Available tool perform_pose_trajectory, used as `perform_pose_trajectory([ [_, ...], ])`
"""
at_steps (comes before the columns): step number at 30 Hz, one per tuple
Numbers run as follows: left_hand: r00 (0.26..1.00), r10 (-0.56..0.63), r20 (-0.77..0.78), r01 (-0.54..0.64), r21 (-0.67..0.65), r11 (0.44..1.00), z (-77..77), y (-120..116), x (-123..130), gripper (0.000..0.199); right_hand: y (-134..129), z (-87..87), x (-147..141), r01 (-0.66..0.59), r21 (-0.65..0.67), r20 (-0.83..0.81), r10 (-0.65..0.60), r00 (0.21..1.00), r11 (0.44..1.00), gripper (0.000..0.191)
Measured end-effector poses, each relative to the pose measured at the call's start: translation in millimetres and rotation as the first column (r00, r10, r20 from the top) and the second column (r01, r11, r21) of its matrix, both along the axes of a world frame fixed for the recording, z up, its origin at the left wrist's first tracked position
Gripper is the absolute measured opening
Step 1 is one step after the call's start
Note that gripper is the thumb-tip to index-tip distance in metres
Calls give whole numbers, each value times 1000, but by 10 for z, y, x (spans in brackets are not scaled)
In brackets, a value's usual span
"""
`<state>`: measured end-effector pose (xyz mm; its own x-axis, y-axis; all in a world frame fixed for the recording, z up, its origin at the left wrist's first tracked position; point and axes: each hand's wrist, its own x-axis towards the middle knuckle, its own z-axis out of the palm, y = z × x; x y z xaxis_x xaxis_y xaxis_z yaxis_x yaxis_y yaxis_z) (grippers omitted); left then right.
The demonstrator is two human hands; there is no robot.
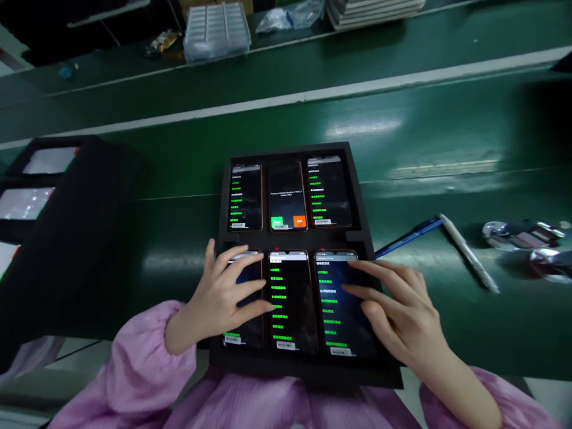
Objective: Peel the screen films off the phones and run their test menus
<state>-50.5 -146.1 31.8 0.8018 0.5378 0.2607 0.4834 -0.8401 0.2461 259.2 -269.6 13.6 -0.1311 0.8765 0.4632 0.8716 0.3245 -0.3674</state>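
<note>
A black tray (pixel 290 240) holds several phones in two rows, screens lit with lists of green and white text. The top middle phone (pixel 286 193) shows a green and an orange button instead. My left hand (pixel 230 292) is spread over the bottom left phone (pixel 245 341), its fingertips reaching the left edge of the bottom middle phone (pixel 295 310). Over the right side of the bottom right phone (pixel 339 325), my right hand (pixel 402 304) has its fingers apart, a fingertip at the screen. Neither hand holds anything.
A blue pen (pixel 409 237) and a white pen-like stick (pixel 469 253) lie right of the tray. Farther right are shiny metallic objects (pixel 522 235). At left, a black tray (pixel 18 179) holds more phones. Clear plastic trays (pixel 217 30) and a stack (pixel 370 11) stand at the back.
</note>
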Motion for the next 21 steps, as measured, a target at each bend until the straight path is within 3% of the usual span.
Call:
perform_pose_trajectory([
  [4,998,21,-52,-17,67,998,-47,31,335,61,-1,-46,-38,85,-15,-38,-85,996,996,31],
  [6,999,-31,-33,33,58,998,-66,-47,334,55,-3,-96,-87,78,-11,2,-78,997,997,31],
  [9,997,-74,35,73,6,997,-74,-202,84,40,-6,-154,-145,49,15,68,-49,996,999,33],
  [15,967,255,0,-254,78,964,-130,-226,-530,40,14,-169,-154,61,-3,183,-60,981,998,32],
  [21,961,273,-40,-270,68,960,-214,-267,-585,44,56,-181,-151,54,2,203,-53,978,999,31],
])
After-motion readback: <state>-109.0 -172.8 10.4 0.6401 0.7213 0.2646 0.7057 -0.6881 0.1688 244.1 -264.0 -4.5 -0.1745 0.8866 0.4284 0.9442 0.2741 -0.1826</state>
